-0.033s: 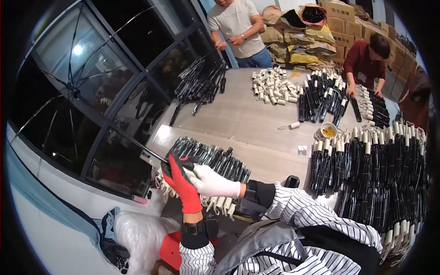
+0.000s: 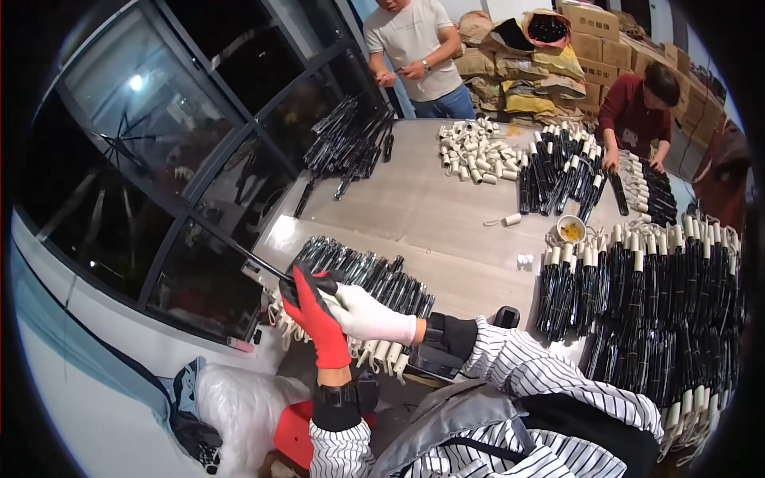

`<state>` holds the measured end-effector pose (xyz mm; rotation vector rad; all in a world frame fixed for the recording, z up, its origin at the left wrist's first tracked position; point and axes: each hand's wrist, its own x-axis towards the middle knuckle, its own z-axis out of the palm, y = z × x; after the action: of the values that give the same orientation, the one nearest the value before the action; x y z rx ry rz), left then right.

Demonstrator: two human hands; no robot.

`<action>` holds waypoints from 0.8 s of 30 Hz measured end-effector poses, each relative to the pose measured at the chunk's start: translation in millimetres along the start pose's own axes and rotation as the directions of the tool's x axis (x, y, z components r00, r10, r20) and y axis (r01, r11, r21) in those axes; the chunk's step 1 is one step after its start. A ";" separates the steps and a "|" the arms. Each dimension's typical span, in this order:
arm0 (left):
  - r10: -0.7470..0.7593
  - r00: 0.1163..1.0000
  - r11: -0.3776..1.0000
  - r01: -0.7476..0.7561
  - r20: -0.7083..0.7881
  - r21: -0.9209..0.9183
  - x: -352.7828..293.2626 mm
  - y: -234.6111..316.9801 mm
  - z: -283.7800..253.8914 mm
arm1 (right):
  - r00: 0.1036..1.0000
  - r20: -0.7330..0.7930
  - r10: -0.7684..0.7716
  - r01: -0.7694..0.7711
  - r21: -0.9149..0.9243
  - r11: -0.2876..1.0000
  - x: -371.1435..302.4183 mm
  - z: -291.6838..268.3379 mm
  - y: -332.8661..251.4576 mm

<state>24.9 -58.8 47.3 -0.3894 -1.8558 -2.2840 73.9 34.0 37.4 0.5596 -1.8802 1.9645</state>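
Observation:
An open umbrella frame (image 2: 121,148), thin ribs without cloth, spreads at the upper left before the dark window. Its shaft (image 2: 253,256) slants down to both my hands, which meet near the table's left front edge. My left hand (image 2: 312,309), in a red glove with a black palm, is closed around the shaft's lower end. Against it presses my right hand (image 2: 362,311), in a white glove with dark fingertips, also closed there. The handle end is hidden by the gloves. Just behind my hands lies a row of folded umbrella frames (image 2: 374,275) with cream handles (image 2: 386,356).
Black frames (image 2: 347,147) lie heaped at the far left, loose cream handles (image 2: 478,151) at the back. Stacks of folded frames (image 2: 637,287) fill the right, beside a small bowl (image 2: 570,229). Two people (image 2: 414,56) work across the table. A plastic bag (image 2: 239,406) stands lower left.
The spread ribs have turned and are now smeared by motion. My hands stay in almost the same place on the shaft.

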 end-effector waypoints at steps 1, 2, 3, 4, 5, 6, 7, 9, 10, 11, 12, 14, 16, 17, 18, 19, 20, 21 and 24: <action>-0.012 0.999 1.000 0.011 -0.044 -0.017 -3.2 -3.5 0.0 | 1.000 0.007 0.010 -0.010 -0.033 0.999 -2.5 -1.9 0.1; -0.015 0.998 1.000 0.013 -0.055 -0.022 -9.0 -6.5 0.8 | 1.000 0.012 0.021 -0.020 -0.067 0.998 -6.5 -6.1 -0.2; 0.022 0.999 0.999 -0.024 0.045 0.044 -16.9 -6.7 4.3 | 0.999 -0.001 0.034 -0.034 -0.103 0.994 -12.2 -11.4 -0.9; 0.054 0.988 0.992 -0.070 0.142 0.106 -25.0 -6.0 4.3 | 0.999 -0.002 0.042 -0.042 -0.108 0.993 -20.4 -19.0 0.1; 0.083 0.971 0.979 -0.122 0.225 0.164 -30.5 -5.7 -0.3 | 0.991 0.049 0.126 -0.122 -0.074 0.990 -30.7 -30.8 3.1; 0.079 0.974 0.981 -0.114 0.212 0.160 -32.9 -5.0 -10.3 | 0.973 0.098 0.208 -0.204 -0.046 0.978 -43.6 -45.3 4.5; 0.181 0.981 0.972 -0.190 0.076 0.140 -31.1 -1.4 -26.2 | 0.960 0.126 0.251 -0.253 0.001 0.967 -59.7 -61.6 -3.9; 0.288 0.951 0.941 -0.303 -0.110 -0.154 12.8 -3.1 -78.8 | 0.914 0.162 0.371 -0.387 0.078 0.919 -101.8 -100.3 -19.6; 0.287 0.938 0.858 -0.342 -0.194 -0.382 32.6 5.7 -116.2 | 0.865 0.221 0.450 -0.483 0.129 0.866 -122.7 -103.9 -18.1; 0.286 0.930 0.867 -0.354 -0.231 -0.352 30.9 -2.6 -140.8 | 0.817 0.244 0.522 -0.564 0.155 0.811 -138.3 -104.6 -18.5; 0.248 0.946 0.863 -0.313 -0.208 -0.396 30.6 -4.2 -143.1 | 0.764 0.243 0.598 -0.640 0.169 0.749 -154.4 -106.2 -21.0; 0.193 0.973 0.835 -0.230 -0.126 -0.500 41.8 -0.8 -123.2 | 0.762 0.211 0.613 -0.648 0.222 0.729 -180.1 -104.5 -22.4; 0.156 0.987 0.798 -0.154 -0.047 -0.583 55.7 10.2 -107.9 | 0.759 0.195 0.621 -0.650 0.277 0.708 -193.0 -101.7 -23.1; 0.145 0.989 0.778 -0.118 -0.008 -0.617 63.4 17.5 -101.3 | 0.732 0.223 0.644 -0.677 0.345 0.650 -196.5 -101.1 -26.1; 0.120 0.991 0.752 -0.055 0.055 -0.657 67.5 15.2 -90.8 | 0.703 0.226 0.675 -0.696 0.417 0.585 -207.8 -102.5 -32.6; 0.100 0.988 0.722 0.009 0.118 -0.692 72.2 14.1 -79.7 | 0.674 0.233 0.701 -0.705 0.487 0.516 -215.1 -104.8 -36.3; 0.085 0.980 0.689 0.074 0.181 -0.721 77.7 13.8 -68.0 | 0.673 0.221 0.706 -0.703 0.490 0.516 -218.2 -109.1 -37.5; 0.074 0.967 0.653 0.139 0.245 -0.744 84.1 14.4 -55.3 | 0.694 0.159 0.702 -0.703 0.359 0.614 -218.6 -114.6 -38.5; 0.071 0.895 0.527 0.341 0.440 -0.778 114.9 21.4 -5.0 | 0.748 0.021 0.664 -0.664 0.059 0.746 -218.0 -124.4 -41.7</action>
<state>-78.5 -64.7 101.7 -0.9553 -0.6750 -3.3116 277.7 162.6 -44.2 -0.1536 -2.2263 2.4421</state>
